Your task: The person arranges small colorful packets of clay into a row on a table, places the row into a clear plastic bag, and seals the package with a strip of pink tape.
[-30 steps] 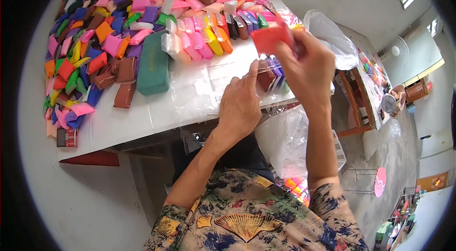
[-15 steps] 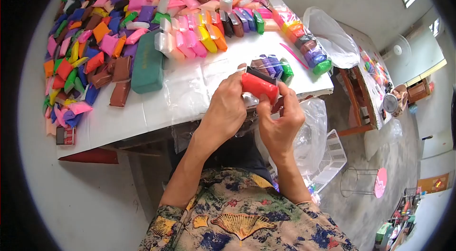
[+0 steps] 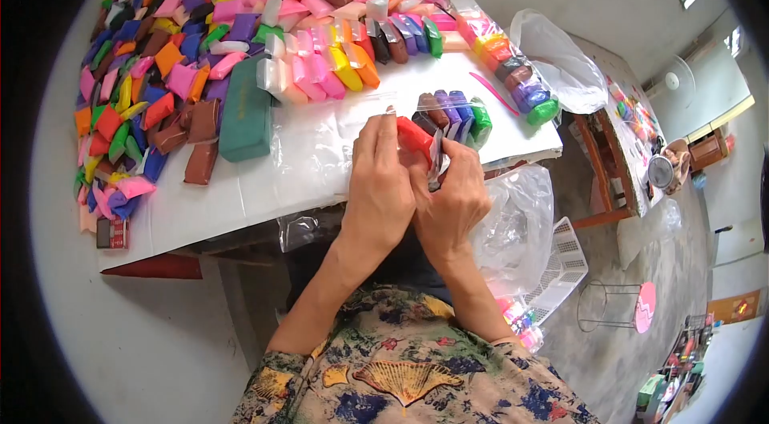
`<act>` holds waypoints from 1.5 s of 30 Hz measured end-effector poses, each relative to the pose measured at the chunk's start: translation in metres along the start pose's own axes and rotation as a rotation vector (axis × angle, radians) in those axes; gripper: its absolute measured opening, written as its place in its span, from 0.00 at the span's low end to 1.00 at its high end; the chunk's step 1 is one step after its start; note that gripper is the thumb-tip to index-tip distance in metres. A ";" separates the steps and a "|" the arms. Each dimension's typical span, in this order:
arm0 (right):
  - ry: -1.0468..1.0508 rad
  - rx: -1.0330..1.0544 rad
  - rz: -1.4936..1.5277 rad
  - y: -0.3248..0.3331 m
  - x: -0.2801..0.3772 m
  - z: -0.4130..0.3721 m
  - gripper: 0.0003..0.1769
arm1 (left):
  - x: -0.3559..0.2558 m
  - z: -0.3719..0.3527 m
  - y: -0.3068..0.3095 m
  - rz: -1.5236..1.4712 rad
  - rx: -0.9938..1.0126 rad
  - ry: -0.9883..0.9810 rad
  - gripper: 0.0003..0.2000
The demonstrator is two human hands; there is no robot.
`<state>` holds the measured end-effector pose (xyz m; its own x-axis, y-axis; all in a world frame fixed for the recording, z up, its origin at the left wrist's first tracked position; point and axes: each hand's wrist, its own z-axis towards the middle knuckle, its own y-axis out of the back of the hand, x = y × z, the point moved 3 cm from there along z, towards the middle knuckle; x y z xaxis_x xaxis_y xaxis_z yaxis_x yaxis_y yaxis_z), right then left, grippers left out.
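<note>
Both my hands meet at the table's front edge around a soft red packet (image 3: 415,139) in clear wrapping, which looks like modelling clay. My left hand (image 3: 380,183) grips its left side, and my right hand (image 3: 453,198) pinches the wrapping on its right. Some fingertips are hidden behind the packet. Just beyond lies a short row of packets under clear film: a black packet (image 3: 423,116), a brown packet (image 3: 436,109), purple and blue ones, and a green packet (image 3: 481,121). Clear plastic film (image 3: 320,131) is spread on the table to the left of my hands.
A large heap of coloured packets (image 3: 180,47) covers the table's left and back. Near it stand a green block (image 3: 247,115) and a neat row of packets (image 3: 344,71). A filled clear bag (image 3: 513,63) lies right; a white basket (image 3: 561,268) and pink stool (image 3: 643,308) are below.
The red packet has moved left and turned more upright in my hands. The black packet that was behind it now sits at the left end of the short row. My hands have come closer together.
</note>
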<state>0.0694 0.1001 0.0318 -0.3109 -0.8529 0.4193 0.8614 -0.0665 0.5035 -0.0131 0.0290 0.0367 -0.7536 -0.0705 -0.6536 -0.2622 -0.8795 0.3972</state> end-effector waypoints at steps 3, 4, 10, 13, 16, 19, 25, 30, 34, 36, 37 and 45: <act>0.002 -0.014 -0.054 0.002 0.001 -0.002 0.19 | 0.002 -0.012 0.002 -0.014 -0.036 0.077 0.21; -0.009 -0.008 -0.062 0.002 -0.001 -0.003 0.17 | 0.006 -0.013 0.004 -0.059 -0.013 0.134 0.20; -0.077 0.030 -0.124 -0.015 0.001 0.004 0.16 | 0.013 -0.009 0.007 -0.161 0.051 0.122 0.17; -0.094 0.034 -0.121 -0.016 0.000 0.005 0.16 | 0.014 -0.008 0.007 -0.131 0.084 0.130 0.19; -0.081 0.053 -0.061 -0.007 0.004 0.001 0.14 | 0.016 -0.003 0.011 -0.155 0.134 0.159 0.19; -0.005 0.053 -0.009 -0.011 0.003 0.002 0.12 | 0.017 0.004 0.012 -0.168 0.194 0.213 0.20; 0.005 0.054 -0.020 -0.020 0.002 0.004 0.10 | 0.023 0.010 0.005 -0.104 0.185 0.128 0.21; -0.025 0.138 0.062 0.002 0.007 0.000 0.11 | 0.026 0.008 0.005 -0.179 0.219 0.156 0.22; -0.048 0.138 0.164 0.031 0.014 0.014 0.09 | 0.021 0.008 0.006 -0.154 0.213 0.110 0.24; -0.031 0.126 0.186 0.043 0.018 0.033 0.07 | 0.020 0.007 0.006 -0.151 0.207 0.110 0.24; 0.001 0.120 0.185 0.044 0.019 0.047 0.06 | 0.018 0.007 0.006 -0.149 0.201 0.109 0.24; 0.180 0.466 -0.084 -0.033 0.025 0.133 0.24 | 0.014 -0.001 0.003 -0.114 0.190 0.054 0.27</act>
<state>-0.0207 0.1505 0.1261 -0.2623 -0.9329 0.2466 0.5531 0.0641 0.8306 -0.0242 0.0249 0.0284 -0.6806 -0.0051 -0.7327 -0.4565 -0.7792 0.4294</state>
